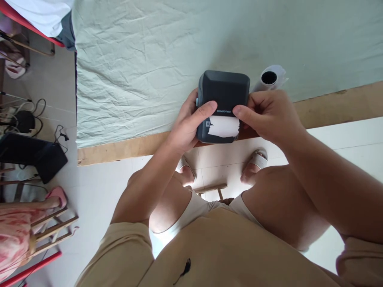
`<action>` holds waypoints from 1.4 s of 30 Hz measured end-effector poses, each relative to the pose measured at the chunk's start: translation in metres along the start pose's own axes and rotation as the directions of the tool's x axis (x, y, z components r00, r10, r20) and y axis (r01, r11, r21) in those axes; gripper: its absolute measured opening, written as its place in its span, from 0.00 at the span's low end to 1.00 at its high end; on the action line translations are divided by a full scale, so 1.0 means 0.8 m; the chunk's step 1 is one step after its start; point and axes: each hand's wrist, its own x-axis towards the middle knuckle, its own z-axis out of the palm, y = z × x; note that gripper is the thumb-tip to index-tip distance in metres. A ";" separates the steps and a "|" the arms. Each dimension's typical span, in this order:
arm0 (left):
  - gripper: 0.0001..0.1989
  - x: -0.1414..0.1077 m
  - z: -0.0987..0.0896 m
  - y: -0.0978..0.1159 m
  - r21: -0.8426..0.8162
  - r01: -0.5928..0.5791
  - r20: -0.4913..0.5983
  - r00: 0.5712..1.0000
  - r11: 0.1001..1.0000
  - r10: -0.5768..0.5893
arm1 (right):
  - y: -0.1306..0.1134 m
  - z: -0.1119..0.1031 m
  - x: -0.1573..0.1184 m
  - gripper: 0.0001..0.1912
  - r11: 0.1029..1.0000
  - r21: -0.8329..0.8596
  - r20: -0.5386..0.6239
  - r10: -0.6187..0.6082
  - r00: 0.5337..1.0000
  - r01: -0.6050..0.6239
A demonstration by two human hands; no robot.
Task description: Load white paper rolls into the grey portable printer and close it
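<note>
Here, the left hand and right hand hold the dark device between them.

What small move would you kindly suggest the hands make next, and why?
Perhaps slide the thumb of the right hand down to the ragged white patch on the dark, rounded plastic device: that thumb rests just above the patch's right end, while the left hand holds the opposite side.
</note>
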 end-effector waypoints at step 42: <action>0.29 0.009 0.010 0.001 -0.213 0.164 0.043 0.986 0.963 -0.158 | -0.040 -0.022 0.024 0.14 0.852 -0.445 0.038 -0.289 0.957 0.275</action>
